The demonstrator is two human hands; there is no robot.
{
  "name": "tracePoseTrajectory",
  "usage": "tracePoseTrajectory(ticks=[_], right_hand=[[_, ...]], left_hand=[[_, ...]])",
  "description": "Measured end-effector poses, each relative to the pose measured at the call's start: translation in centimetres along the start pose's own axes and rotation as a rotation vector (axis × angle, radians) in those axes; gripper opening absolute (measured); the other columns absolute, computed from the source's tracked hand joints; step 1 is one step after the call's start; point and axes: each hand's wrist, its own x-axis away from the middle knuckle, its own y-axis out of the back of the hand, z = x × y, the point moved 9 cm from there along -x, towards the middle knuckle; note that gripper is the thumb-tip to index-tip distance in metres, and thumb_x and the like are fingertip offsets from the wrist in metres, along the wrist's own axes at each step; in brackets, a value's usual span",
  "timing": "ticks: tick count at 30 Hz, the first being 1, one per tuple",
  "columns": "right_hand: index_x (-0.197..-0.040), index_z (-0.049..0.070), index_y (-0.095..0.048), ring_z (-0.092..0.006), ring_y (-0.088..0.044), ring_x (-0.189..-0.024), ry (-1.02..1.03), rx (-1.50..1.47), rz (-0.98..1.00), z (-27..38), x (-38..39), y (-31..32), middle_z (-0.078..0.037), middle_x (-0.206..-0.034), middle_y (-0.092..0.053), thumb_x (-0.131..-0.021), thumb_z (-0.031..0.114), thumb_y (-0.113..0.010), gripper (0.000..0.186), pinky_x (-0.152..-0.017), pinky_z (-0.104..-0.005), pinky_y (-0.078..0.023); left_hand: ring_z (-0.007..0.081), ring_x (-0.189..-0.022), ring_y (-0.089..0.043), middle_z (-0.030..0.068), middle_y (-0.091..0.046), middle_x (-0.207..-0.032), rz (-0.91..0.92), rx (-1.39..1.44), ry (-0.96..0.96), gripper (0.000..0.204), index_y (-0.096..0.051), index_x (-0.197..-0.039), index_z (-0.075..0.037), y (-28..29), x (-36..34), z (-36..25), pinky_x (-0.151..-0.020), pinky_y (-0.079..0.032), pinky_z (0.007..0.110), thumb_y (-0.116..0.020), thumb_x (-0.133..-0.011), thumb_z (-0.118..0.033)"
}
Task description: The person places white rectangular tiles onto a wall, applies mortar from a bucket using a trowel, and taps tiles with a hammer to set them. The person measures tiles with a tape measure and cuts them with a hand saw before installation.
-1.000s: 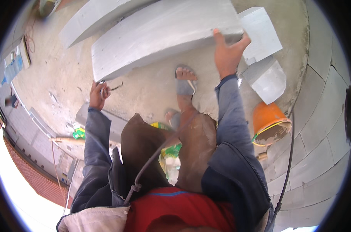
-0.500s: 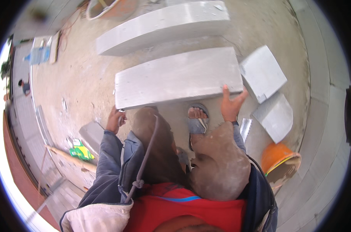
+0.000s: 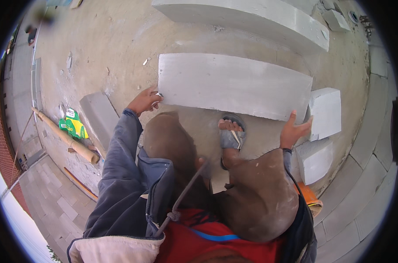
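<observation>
A long, light grey concrete block (image 3: 234, 85) lies crosswise in front of my knees, its broad face up. My left hand (image 3: 145, 101) grips its left end at the near corner, fingers curled, with something small and shiny at the fingers that I cannot make out. My right hand (image 3: 294, 130) holds the right end at the near corner, thumb up on the edge and fingers spread along the end face. Whether the block rests on the floor or is slightly raised, I cannot tell. Just right of it sits a shorter block piece (image 3: 326, 113).
Another long block (image 3: 247, 17) lies beyond. A second piece (image 3: 315, 160) and an orange bucket (image 3: 310, 197) are at the right. On the left are a grey block (image 3: 98, 116), a green-yellow bag (image 3: 74, 125) and a bamboo pole (image 3: 67, 138). My sandalled foot (image 3: 231, 131) stands close to the block.
The view has swung round, so the block now slopes down to the right. Both hands stay at its ends; the left now sits higher in the picture, the right lower and further right.
</observation>
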Motion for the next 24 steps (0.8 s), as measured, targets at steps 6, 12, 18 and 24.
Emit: tracePoseTrajectory(ticks=[6, 12, 18, 24], right_hand=[[-0.146, 0.013, -0.063, -0.052, -0.019, -0.159, 0.185, 0.08, -0.221, -0.4, 0.9, -4.5, -0.025, -0.167, -0.033, -0.106, 0.037, -0.062, 0.046, -0.12, -0.0818, 0.001], [-0.135, 0.017, -0.071, -0.049, -0.023, -0.159, 0.376, 0.264, -0.215, 3.7, -6.1, -4.5, -0.017, -0.16, -0.042, -0.106, 0.031, -0.064, 0.034, -0.121, -0.0801, 0.001], [-0.126, 0.006, -0.071, -0.0266, -0.071, -0.1, 0.481, -0.359, 0.337, 17.3, -1.3, -6.6, -0.011, -0.116, -0.072, -0.102, 0.018, -0.073, 0.027, -0.089, -0.0397, -0.057], [-0.126, -0.005, -0.069, -0.0141, -0.071, -0.088, 0.09, -0.913, 1.336, 31.0, 11.7, -11.9, -0.013, -0.111, -0.074, -0.104, 0.031, -0.075, 0.042, -0.076, -0.0302, -0.058]], left_hand=[[0.0137, -0.078, -0.065, 0.0051, -0.074, -0.109, -0.052, -0.134, -0.08, 0.062, -0.061, -0.15, -0.007, -1.3, 0.8, 0.3, -0.067, -0.053, 0.03, -0.072, -0.09, -0.021], [0.0306, -0.087, -0.073, 0.014, -0.078, -0.107, 0.113, -0.292, -0.307, 0.056, -0.069, -0.135, -0.002, -3.9, 0.9, 1.9, -0.082, -0.058, 0.041, -0.076, -0.087, -0.03], [0.0457, -0.091, -0.074, 0.0265, -0.075, -0.095, -0.226, -0.616, -0.48, 0.059, -0.062, -0.124, -0.002, -2.4, 6.3, -11.0, -0.084, -0.058, 0.05, -0.082, -0.082, -0.038], [0.0466, -0.094, -0.073, 0.0264, -0.074, -0.092, -0.136, -0.684, -0.607, 0.072, -0.05, -0.133, -0.006, -7.3, 7.1, -16.8, -0.084, -0.056, 0.053, -0.085, -0.084, -0.045]])
